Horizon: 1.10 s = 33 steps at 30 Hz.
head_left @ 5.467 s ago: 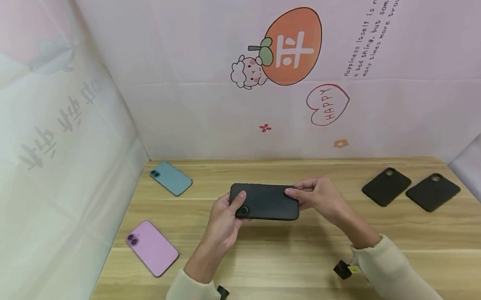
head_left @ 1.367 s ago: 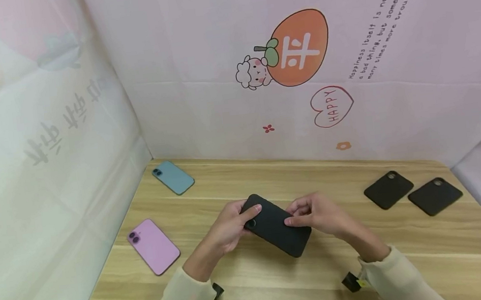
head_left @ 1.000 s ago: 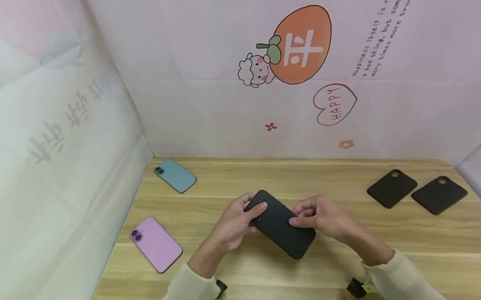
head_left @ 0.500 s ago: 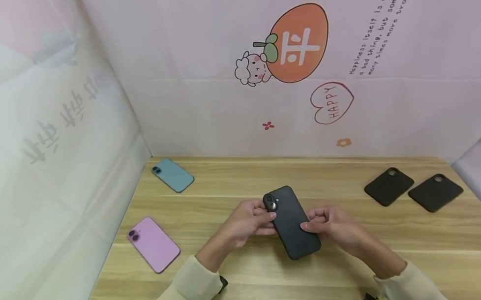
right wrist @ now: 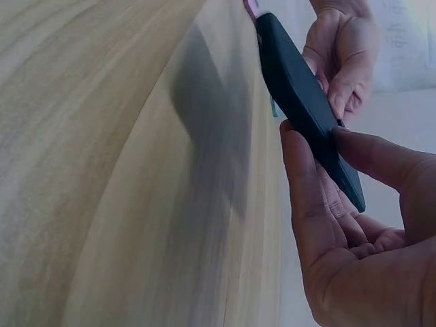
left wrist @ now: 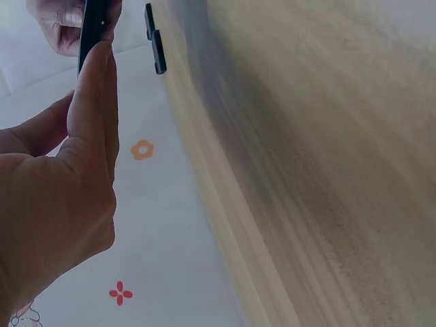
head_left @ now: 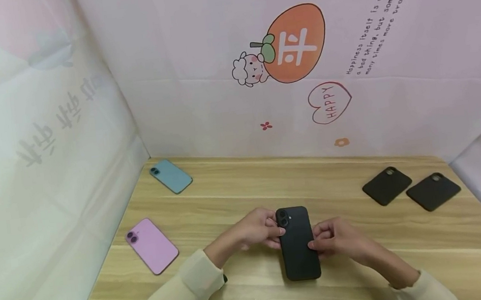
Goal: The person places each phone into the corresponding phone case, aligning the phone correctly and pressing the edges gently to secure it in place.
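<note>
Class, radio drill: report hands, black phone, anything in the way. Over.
Left hand pinching left edge near the lenses, right hand pinching right edge. Black phone held above the table, back showing. Pink phone apart, not in the way.

The held phone [head_left: 299, 257] is over the table [head_left: 227, 186], between the left hand [head_left: 256, 228] at its left edge and the right hand [head_left: 341, 240] at its right edge, the latter gripping slightly nearer the person; the wrist views show a gap beneath it. On the table's left side lie two phones: the far phone [head_left: 174, 178] in the back corner, the near phone [head_left: 155, 250] before it and somewhat further left. On the right side lie two cases, the inner case [head_left: 386, 189] just beside the outer case [head_left: 432, 194], which sits slightly nearer. Behind the table hangs the back curtain [head_left: 200, 110]; the left curtain [head_left: 93, 186] borders its left side.
</note>
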Each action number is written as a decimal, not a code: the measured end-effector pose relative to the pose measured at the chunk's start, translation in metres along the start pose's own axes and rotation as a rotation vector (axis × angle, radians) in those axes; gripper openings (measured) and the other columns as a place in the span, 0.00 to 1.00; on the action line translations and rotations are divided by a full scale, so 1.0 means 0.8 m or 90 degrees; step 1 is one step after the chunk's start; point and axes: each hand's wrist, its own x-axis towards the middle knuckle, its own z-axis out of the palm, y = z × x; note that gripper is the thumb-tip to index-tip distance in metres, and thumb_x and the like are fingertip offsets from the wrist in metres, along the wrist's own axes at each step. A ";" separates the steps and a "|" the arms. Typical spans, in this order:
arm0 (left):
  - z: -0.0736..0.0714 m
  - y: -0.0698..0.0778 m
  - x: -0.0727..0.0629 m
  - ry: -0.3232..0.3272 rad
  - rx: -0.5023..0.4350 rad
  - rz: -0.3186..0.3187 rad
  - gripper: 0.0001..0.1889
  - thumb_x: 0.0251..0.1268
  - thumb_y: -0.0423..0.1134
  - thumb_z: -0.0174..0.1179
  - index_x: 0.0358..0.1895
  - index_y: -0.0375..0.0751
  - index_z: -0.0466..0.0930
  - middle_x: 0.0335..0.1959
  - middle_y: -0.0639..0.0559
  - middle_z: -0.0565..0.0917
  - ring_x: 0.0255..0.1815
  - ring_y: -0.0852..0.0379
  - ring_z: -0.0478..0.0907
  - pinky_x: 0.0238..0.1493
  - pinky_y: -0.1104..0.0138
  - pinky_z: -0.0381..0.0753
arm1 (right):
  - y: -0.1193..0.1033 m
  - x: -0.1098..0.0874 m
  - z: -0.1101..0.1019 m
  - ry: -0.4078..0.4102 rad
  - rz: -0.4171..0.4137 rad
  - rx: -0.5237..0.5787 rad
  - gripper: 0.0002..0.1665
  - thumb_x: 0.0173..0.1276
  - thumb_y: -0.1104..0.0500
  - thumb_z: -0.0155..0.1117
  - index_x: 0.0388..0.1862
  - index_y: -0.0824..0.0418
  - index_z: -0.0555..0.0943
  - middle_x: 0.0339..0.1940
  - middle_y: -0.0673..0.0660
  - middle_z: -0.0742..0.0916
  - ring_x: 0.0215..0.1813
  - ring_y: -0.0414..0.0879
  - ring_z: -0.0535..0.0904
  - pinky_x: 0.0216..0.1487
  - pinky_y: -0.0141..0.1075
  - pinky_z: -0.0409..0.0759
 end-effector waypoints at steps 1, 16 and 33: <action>0.002 -0.001 0.000 -0.005 0.003 -0.003 0.04 0.75 0.20 0.58 0.48 0.27 0.78 0.39 0.35 0.90 0.34 0.50 0.89 0.43 0.57 0.92 | 0.000 -0.001 0.000 0.003 0.000 0.000 0.12 0.71 0.62 0.74 0.35 0.68 0.80 0.30 0.56 0.91 0.37 0.45 0.89 0.41 0.41 0.92; 0.016 -0.013 0.000 0.023 0.071 -0.025 0.06 0.71 0.19 0.61 0.45 0.29 0.79 0.33 0.39 0.90 0.27 0.54 0.82 0.34 0.61 0.92 | 0.017 0.004 0.014 -0.007 -0.019 -0.017 0.10 0.70 0.67 0.71 0.42 0.73 0.79 0.33 0.64 0.91 0.34 0.49 0.89 0.36 0.40 0.91; 0.016 -0.018 0.004 0.068 0.266 -0.033 0.11 0.66 0.20 0.69 0.44 0.32 0.77 0.20 0.44 0.84 0.17 0.58 0.80 0.22 0.68 0.86 | 0.024 0.014 0.021 0.034 -0.058 -0.167 0.11 0.67 0.67 0.75 0.41 0.71 0.81 0.25 0.56 0.88 0.27 0.47 0.84 0.26 0.32 0.83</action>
